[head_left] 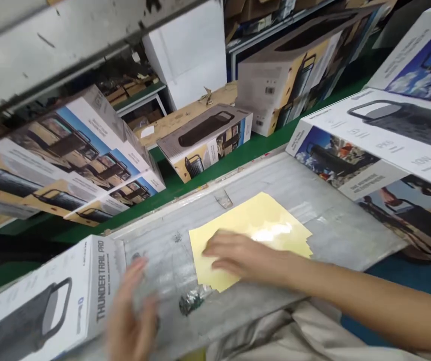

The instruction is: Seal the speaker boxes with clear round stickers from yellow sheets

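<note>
Glossy yellow sheets lie in a fanned stack on the grey worktop. My right hand is over their left part, its fingers slightly bent and the thumb apart from them; no grip on a sheet shows. Blurred by motion, my left hand is beside the end of a white speaker box marked THUNDERTRAIL PRO. Its thumb and fingers are spread, with nothing visible between them. Whether it touches the box I cannot tell.
The grey worktop carries bits of clear tape. White speaker boxes are stacked at the right. Beyond the worktop's edge, a green conveyor surface bears more boxes, with a stack at left. A metal beam crosses above.
</note>
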### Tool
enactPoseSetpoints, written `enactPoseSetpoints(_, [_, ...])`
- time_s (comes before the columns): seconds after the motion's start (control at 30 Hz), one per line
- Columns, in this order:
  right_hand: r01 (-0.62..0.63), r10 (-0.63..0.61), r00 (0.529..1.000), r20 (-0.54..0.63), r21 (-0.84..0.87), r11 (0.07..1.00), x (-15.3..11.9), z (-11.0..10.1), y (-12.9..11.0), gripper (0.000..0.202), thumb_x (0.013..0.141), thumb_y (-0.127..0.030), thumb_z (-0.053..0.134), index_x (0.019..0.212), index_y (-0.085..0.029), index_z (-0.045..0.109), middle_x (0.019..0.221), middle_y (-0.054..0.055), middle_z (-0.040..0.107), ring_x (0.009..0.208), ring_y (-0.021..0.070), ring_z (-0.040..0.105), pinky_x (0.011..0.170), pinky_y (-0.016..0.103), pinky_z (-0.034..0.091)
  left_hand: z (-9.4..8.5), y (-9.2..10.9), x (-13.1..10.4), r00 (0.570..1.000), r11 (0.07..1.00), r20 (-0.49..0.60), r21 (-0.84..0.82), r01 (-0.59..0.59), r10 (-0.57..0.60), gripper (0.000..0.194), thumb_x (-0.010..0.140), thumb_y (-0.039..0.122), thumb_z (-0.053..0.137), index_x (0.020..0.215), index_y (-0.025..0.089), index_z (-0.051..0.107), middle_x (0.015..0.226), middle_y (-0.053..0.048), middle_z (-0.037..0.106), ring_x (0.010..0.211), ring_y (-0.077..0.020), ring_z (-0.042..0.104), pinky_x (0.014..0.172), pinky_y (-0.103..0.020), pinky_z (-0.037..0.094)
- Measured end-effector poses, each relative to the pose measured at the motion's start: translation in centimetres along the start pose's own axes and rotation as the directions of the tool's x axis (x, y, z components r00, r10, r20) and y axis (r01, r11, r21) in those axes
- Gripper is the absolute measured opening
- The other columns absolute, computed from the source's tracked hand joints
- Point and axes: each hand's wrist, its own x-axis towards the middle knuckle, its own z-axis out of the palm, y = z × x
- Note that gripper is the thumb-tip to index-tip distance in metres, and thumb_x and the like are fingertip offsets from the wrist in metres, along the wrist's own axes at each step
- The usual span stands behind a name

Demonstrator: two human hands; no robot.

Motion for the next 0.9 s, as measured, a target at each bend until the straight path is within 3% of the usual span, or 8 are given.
enactPoseSetpoints(0.07, [-0.106,0.092,0.99,-0.105,-0.141,0.984,-4.7,-1.8,4.2,0.023,0.106,-0.025,0.051,0.111,-0.017,0.072,0.101,0.012,0.072,0.098,0.0239,0.065,0.086,0.037,0.055,3.1,-3.1,1.2,0.982,0.996,0.18,0.056,-0.07,0.059,0.031,0.094,0.034,0.068,0.125,0.03,0.071,0.143,-0.009,0.063,0.137,-0.0306,0.055,0.119,-0.051,0.039])
enactPoseSetpoints(0.17, [-0.2,0.165,0.974,-0.156,-0.239,0.95,-9.5,-2.1,9.3,0.022,0.106,-0.025,0.05,0.108,-0.022,0.072,0.099,0.01,0.07,0.094,0.0237,0.065,0.079,0.038,0.055,8.3,-7.9,4.8,0.886,0.974,0.452,0.131,-0.184,0.107,0.033,0.097,0.034,0.061,0.128,0.027,0.069,0.141,-0.011,0.065,0.134,-0.0302,0.057,0.116,-0.051,0.04])
enactPoseSetpoints(0.3, [-0.204,0.165,0.976,-0.143,-0.324,0.924,-11.9,-0.8,12.5,0.025,0.106,-0.024,0.049,0.104,-0.023,0.073,0.098,0.011,0.068,0.093,0.0254,0.064,0.076,0.039,0.054,12.9,-11.7,8.0,0.85,0.955,0.523,0.214,-0.203,0.063,0.033,0.098,0.037,0.061,0.127,0.027,0.07,0.136,-0.012,0.065,0.128,-0.0305,0.058,0.112,-0.049,0.042])
enactPoseSetpoints(0.47, [-0.12,0.128,0.992,-0.001,-0.352,0.928,-8.8,0.9,14.2,0.028,0.104,-0.018,0.046,0.099,-0.02,0.074,0.096,0.01,0.068,0.088,0.0245,0.064,0.076,0.037,0.052,14.2,-13.2,8.0,0.809,0.926,0.587,0.296,-0.233,0.016,0.036,0.093,0.038,0.069,0.128,0.027,0.07,0.138,-0.011,0.06,0.132,-0.0333,0.051,0.113,-0.05,0.038])
enactPoseSetpoints(0.67, [-0.035,0.108,0.968,0.225,-0.305,0.952,-4.2,4.3,17.6,0.027,0.099,-0.012,0.048,0.09,-0.019,0.073,0.09,0.007,0.064,0.081,0.0211,0.062,0.068,0.031,0.049,15.1,-16.6,7.4,0.852,0.926,0.523,0.309,-0.216,0.025,0.034,0.09,0.039,0.075,0.122,0.03,0.072,0.136,-0.009,0.06,0.13,-0.0331,0.051,0.113,-0.05,0.034])
enactPoseSetpoints(0.77, [-0.059,0.13,0.957,0.259,-0.263,0.963,-3.6,5.0,18.7,0.029,0.1,-0.012,0.047,0.084,-0.018,0.07,0.086,0.006,0.062,0.079,0.0197,0.06,0.068,0.03,0.048,15.4,-17.8,7.4,0.855,0.927,0.518,0.304,-0.218,0.031,0.033,0.089,0.039,0.076,0.12,0.029,0.072,0.136,-0.009,0.06,0.132,-0.0328,0.05,0.112,-0.049,0.033])
enactPoseSetpoints(0.9, [-0.103,0.154,0.955,0.255,-0.2,0.974,-4.3,4.4,19.7,0.029,0.101,-0.013,0.045,0.083,-0.018,0.068,0.088,0.007,0.061,0.08,0.0197,0.06,0.069,0.03,0.048,16.5,-18.0,7.8,0.857,0.927,0.514,0.308,-0.215,0.028,0.033,0.089,0.037,0.076,0.121,0.029,0.072,0.136,-0.01,0.06,0.132,-0.0328,0.051,0.112,-0.049,0.033])
